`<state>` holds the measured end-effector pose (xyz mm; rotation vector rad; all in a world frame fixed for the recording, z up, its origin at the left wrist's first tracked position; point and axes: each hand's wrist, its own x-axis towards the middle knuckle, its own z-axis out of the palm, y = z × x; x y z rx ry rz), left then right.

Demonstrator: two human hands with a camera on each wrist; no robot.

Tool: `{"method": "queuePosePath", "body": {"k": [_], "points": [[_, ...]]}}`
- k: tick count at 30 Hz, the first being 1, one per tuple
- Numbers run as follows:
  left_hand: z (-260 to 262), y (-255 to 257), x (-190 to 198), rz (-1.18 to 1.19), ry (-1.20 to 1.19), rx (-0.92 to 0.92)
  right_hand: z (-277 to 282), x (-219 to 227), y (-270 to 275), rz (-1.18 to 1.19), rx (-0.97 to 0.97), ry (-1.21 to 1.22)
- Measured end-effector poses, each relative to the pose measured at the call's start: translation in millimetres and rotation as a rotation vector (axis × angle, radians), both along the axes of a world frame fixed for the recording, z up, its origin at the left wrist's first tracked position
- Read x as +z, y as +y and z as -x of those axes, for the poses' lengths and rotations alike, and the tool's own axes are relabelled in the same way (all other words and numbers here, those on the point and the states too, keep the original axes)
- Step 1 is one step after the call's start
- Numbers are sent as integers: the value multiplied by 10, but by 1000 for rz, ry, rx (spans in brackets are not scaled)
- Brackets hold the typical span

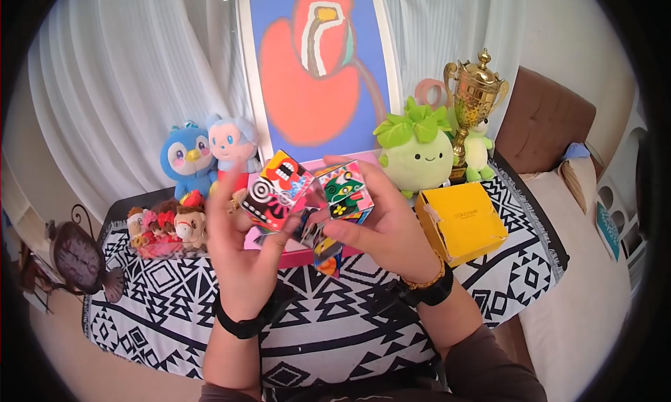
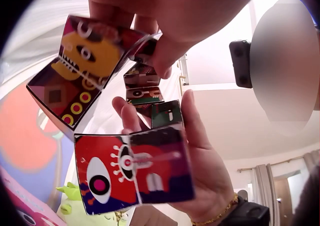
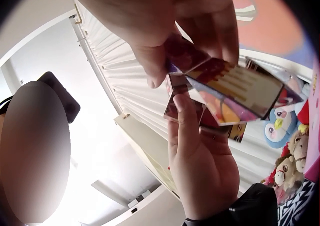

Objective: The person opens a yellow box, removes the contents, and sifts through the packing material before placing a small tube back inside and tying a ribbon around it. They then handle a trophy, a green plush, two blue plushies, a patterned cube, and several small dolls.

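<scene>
A folding picture cube (image 1: 281, 184) with glossy, brightly printed faces is held up between both hands, its blocks spread apart with a gap in the middle. My left hand (image 1: 241, 266) grips the left part, thumb on the near side. With its thumb in front and fingers behind, my right hand (image 1: 393, 229) holds the right part. In the left wrist view, a red face with big eyes (image 2: 100, 175) turns toward the camera and other blocks fold away behind it. The right wrist view shows a long striped face (image 3: 237, 88) below the right hand's fingers.
A patterned black-and-white cloth (image 1: 314, 342) covers the table. A yellow box (image 1: 463, 222), a green plush (image 1: 418, 157) and a gold trophy (image 1: 477, 98) stand right. Blue plush toys (image 1: 187, 157) and small dolls (image 1: 168, 227) sit left. Behind rises a framed picture (image 1: 314, 108).
</scene>
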<state>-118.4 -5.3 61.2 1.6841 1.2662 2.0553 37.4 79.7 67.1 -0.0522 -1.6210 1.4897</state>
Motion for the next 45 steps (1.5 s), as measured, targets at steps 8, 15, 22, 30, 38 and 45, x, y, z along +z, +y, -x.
{"method": "queuePosePath", "body": {"k": [8,15,22,30,38,45], "points": [[-137,-18,7,237,218,-228,-43,41,-47,-66,-105,129],[-177,-32,8,251,12,-268,-80,71,-96,-155,-119,-14],[-121,-23,-3,236,-106,-374,-72,23,-49,-366,-176,-118],[-97,-44,6,319,-83,-396,-66,2,-45,-285,-80,-102],[11,-4,5,174,-277,-222,-33,-126,74,-191,33,-248],[75,28,76,18,-429,-242,-6,-189,107,-73,156,-344]]}}
